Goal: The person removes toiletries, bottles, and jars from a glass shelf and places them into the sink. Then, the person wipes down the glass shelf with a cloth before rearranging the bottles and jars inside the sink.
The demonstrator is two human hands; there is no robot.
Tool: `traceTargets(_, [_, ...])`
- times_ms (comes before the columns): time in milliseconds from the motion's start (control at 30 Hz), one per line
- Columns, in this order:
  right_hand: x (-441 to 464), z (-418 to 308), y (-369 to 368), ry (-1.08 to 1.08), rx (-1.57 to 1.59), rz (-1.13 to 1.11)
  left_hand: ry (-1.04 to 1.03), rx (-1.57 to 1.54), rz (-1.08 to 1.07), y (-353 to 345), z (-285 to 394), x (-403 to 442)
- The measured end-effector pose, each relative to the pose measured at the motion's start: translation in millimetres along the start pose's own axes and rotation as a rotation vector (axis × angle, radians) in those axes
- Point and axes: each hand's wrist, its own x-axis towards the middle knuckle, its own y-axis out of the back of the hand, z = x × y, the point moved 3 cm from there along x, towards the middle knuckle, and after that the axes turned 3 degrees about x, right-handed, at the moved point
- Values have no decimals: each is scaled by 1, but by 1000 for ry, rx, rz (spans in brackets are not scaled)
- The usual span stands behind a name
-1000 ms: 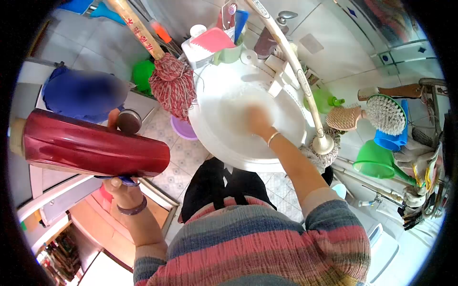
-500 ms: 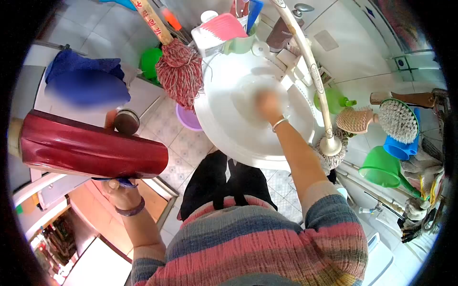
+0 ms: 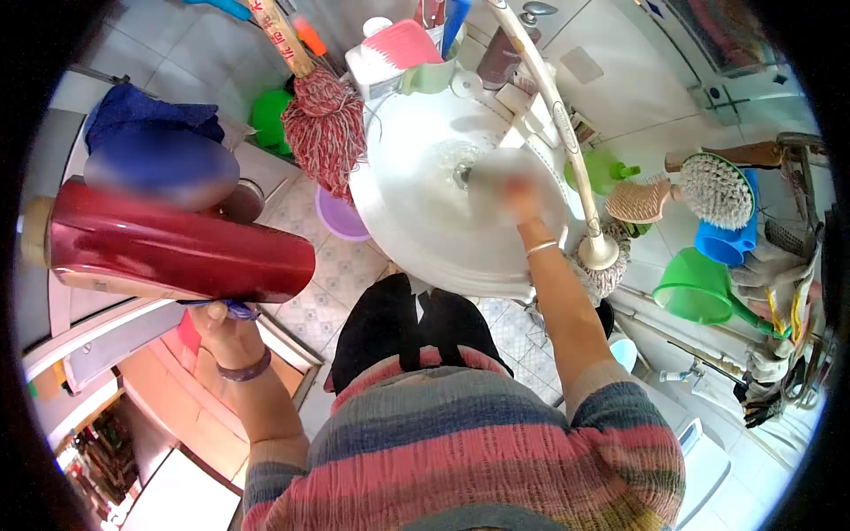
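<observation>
A shiny dark red flask (image 3: 181, 243) lies nearly level at the left, its wider pale end toward the left edge. My left hand (image 3: 221, 327) is closed beneath it, around a purple-blue handle or strap at its underside. Over the white washbasin (image 3: 416, 252), my right hand (image 3: 522, 199) reaches into the bowl's right part. Its fingers are smeared by a blur, so their shape and anything in them cannot be made out. Some water and the drain show left of that hand. A dark round cap (image 3: 243, 200) sits behind the flask.
A red-and-white mop (image 3: 326, 133) hangs left of the basin; a purple basin (image 3: 341, 215) stands below it. A blue cloth (image 3: 150, 115) is at the upper left. Along the right are a white pole (image 3: 567, 133), brushes (image 3: 715, 190) and a green dipper (image 3: 695, 288).
My right hand has moved right within the basin, uncovering the drain. The flask remains in my left hand, and the view has shifted slightly.
</observation>
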Motion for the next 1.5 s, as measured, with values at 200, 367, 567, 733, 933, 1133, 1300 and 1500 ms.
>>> traceTargets(200, [-9,1,8,55,-16,-9,16,-12,9,-30,3,2])
traceTargets(367, [-10,6,5,58,-41,-24,-8,-8,-57,-34,1,7])
traceTargets(567, [-11,7,-4,-149,192,-6,-50,1,-193,-53,5,15])
traceTargets(733, [-15,-4,-3,-239,243,-24,-47,50,-218,-59,10,15])
traceTargets(933, [-2,11,-13,-173,113,28,-25,39,-214,-53,10,14])
traceTargets(1133, [7,8,-16,-109,51,27,-23,1,-202,-38,9,7])
traceTargets(1300, [20,21,-31,-31,24,45,-18,26,-239,-48,11,14])
traceTargets(1500, [5,-29,-28,28,-211,42,-14,50,-132,-49,17,8])
